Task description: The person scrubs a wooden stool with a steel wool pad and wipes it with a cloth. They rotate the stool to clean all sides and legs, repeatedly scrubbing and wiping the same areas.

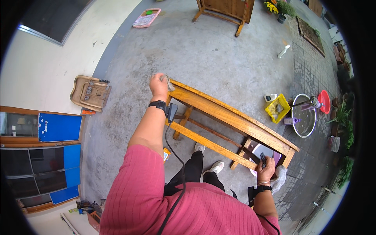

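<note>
A long wooden bench or narrow table [226,114] lies before me at a slant, its legs and lower rail showing. At its far left end, my left hand [158,86] grips a greyish cloth [169,83] against the corner. Near the right end, my right hand [266,169] is closed around a small dark scouring pad or wad [263,160], close to the lower rail. A pale wet cloth [279,179] hangs over the right end beside my right wrist. Behind the right legs stands a basin [260,151], partly hidden by the frame.
Right of the bench are a yellow plastic basket [277,108], a white bottle [270,97], a large metal basin [304,129] and a red basin [324,102]. A spray bottle [283,51] stands farther off. A folded chair [90,93] is by the left wall; a wooden table [224,8] is ahead.
</note>
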A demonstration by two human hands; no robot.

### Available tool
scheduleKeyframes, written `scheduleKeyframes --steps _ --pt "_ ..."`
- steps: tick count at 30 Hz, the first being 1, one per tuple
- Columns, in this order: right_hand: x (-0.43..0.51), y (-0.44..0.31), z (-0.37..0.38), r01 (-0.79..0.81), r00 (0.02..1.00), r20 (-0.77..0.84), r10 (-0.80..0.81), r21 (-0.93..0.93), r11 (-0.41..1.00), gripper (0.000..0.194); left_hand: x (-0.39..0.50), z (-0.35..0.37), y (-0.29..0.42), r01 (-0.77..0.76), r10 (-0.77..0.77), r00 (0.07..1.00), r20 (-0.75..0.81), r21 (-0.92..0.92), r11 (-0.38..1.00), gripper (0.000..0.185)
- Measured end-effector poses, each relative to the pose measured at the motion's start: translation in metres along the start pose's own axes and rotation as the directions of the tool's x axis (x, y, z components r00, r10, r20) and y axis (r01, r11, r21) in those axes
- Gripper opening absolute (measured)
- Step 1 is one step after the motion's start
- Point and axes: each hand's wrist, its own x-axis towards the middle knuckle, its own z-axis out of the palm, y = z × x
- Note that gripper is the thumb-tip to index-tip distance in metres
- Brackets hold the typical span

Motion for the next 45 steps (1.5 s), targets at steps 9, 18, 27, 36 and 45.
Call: scheduleKeyframes --steps 9,18,27,36,45 --pt "0.000 0.000 0.001 0.001 1.000 -0.009 -0.001 0.007 1.000 0.026 -0.017 0.007 0.034 -0.003 -0.012 0.995 0.097 0.154 0.988 0.019" --pt "0.002 -0.002 0.001 -0.011 1.000 0.008 0.011 0.034 0.999 0.023 -0.075 0.038 0.080 -0.248 0.240 0.954 0.177 0.024 0.968 0.014" --pt "0.000 0.002 0.001 0.028 0.998 -0.058 -0.023 0.074 0.997 0.025 -0.163 0.073 0.171 -0.323 0.330 0.899 0.288 -0.075 0.943 0.018" --pt "0.001 0.006 0.002 0.062 0.997 -0.059 -0.057 0.086 0.994 0.025 -0.239 0.103 0.250 -0.375 0.440 0.818 0.371 -0.236 0.896 0.017" --pt "-0.001 0.008 -0.003 0.031 0.999 -0.048 -0.025 0.117 0.993 0.024 -0.277 0.125 0.299 -0.456 0.570 0.639 0.516 -0.343 0.821 0.020"
